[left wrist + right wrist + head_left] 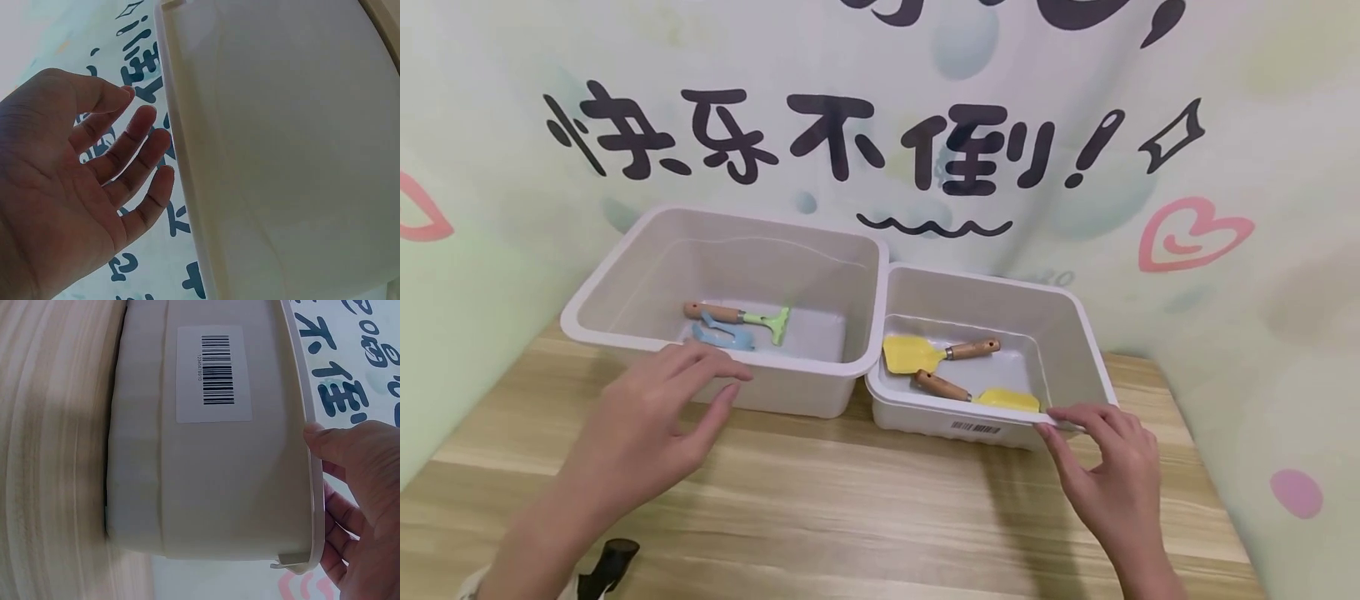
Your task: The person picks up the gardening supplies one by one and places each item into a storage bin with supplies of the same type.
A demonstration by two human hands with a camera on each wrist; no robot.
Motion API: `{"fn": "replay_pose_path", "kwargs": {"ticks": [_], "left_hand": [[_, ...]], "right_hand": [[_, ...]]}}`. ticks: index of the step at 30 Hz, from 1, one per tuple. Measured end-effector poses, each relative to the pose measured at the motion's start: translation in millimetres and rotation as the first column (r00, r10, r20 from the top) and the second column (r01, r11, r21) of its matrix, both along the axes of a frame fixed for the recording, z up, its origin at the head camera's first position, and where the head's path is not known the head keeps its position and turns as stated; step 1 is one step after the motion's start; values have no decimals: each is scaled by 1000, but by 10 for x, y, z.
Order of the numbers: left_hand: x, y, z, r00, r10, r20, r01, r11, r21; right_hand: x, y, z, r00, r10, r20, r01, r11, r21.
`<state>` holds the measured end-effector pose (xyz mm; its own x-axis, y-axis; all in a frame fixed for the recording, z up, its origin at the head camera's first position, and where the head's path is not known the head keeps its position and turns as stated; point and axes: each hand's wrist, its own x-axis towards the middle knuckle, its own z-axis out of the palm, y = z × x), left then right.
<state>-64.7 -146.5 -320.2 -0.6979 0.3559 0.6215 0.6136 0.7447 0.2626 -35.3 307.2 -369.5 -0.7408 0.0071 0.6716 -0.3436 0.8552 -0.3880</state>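
Observation:
Two pale plastic bins stand side by side. My left hand (651,417) hovers by the front rim of the left bin (805,393), fingers relaxed and apart from it in the left wrist view. Inside that bin lie a green toy rake (767,320) with a wooden handle and a blue piece (730,336) whose kind is unclear. At the front right corner of the right bin (910,417), my right hand (1108,471) pinches the rim, thumb on the outer side. That bin holds a yellow shovel (913,354) and a second yellow tool (1007,399), both wooden-handled.
The bins sit on a wood-grain table (850,517), touching at their neighbouring rims. Behind them hangs a printed cloth (1225,125) with black characters and pink hearts. A black object (610,562) shows beside my left wrist. The right bin's front carries a barcode label (214,374).

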Motion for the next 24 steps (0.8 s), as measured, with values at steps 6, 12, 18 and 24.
{"fn": "replay_pose_path", "kwargs": {"ticks": [6,12,18,24], "left_hand": [[-24,30,-30,1000,-6,9,6,1000,-21],[-13,64,-94,999,-14,32,15,999,-29],[8,81,-134,999,-10,50,11,1000,-17],[67,113,-201,998,-3,71,3,1000,2]], "right_hand": [[-32,-16,31,1000,-8,18,8,1000,-6],[-34,-8,24,1000,-17,-10,16,1000,-4],[-25,7,-5,1000,-15,-13,15,1000,1],[14,-103,-58,993,-15,-119,19,999,34]]}}
